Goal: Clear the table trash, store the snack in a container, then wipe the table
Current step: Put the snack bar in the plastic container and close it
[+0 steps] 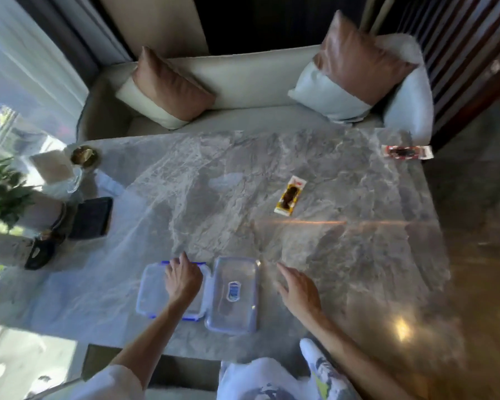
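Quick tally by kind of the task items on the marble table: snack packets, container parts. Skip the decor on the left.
Snack packets: 2, yellow-edged packet mid-table, red-edged packet at far right corner
Clear container base: 1
Blue-clipped lid: 1, under the left hand
Total: 4

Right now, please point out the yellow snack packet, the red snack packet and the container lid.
yellow snack packet [290, 195], head view, its dark middle
red snack packet [406, 152], head view, its centre
container lid [153, 287], head view, its clear left part
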`<action>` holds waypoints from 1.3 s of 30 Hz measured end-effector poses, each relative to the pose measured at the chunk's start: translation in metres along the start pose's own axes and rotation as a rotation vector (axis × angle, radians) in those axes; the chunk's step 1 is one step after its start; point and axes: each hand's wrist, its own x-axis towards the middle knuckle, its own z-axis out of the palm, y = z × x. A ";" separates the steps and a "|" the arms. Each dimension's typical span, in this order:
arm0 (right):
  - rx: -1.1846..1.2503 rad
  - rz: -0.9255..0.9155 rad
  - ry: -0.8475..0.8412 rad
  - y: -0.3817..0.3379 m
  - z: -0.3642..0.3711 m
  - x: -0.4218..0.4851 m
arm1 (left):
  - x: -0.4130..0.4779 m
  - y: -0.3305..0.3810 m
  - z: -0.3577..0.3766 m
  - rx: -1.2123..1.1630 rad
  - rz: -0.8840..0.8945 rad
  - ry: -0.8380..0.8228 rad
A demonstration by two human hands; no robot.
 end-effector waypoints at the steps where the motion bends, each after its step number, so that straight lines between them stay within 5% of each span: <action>1: 0.051 0.036 0.025 0.022 -0.026 0.008 | -0.003 0.027 0.004 -0.025 0.023 -0.014; 7: 0.184 0.193 0.148 0.110 -0.157 0.077 | -0.008 0.177 0.012 -0.288 0.089 -0.081; 12: 0.169 0.168 0.193 0.103 -0.203 0.174 | 0.022 0.251 0.017 -0.443 0.073 -0.061; 21: -0.135 0.011 -0.054 0.038 -0.149 0.311 | 0.085 0.288 0.075 -0.401 0.060 -0.130; 39: -0.261 0.024 -0.136 0.064 -0.116 0.308 | 0.071 0.300 0.118 -0.132 0.023 -0.062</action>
